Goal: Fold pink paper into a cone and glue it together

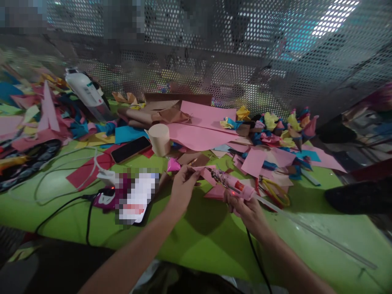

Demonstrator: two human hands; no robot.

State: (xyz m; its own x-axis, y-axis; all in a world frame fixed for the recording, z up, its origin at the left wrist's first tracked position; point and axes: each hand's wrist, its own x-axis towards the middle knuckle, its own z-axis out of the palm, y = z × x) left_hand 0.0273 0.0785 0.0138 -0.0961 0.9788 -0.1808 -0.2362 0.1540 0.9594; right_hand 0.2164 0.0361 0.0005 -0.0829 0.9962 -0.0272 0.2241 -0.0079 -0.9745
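My right hand [240, 204] is wrapped round a pink hot glue gun [245, 190] with a lit red light. A long clear glue stick [306, 226] runs out of its back end, and a black cord [255, 253] hangs below. The nozzle end looks dark and crusted. Between the fingertips of my left hand [183, 185], a small piece of pink paper [206, 173] is pinched, and the nozzle is right at its edge. Whether the nozzle touches the paper, I cannot tell. Scissors with yellow and red handles [275, 192] lie beyond my right hand.
Left of my hands are a lit phone [139, 200], a purple power strip [105, 200] with cables and a dark phone [131, 150]. A cream cup [159, 140], pink sheets [202, 136], paper cones [294, 128] and a bottle [87, 94] stand or lie behind, before a perforated metal screen [196, 53].
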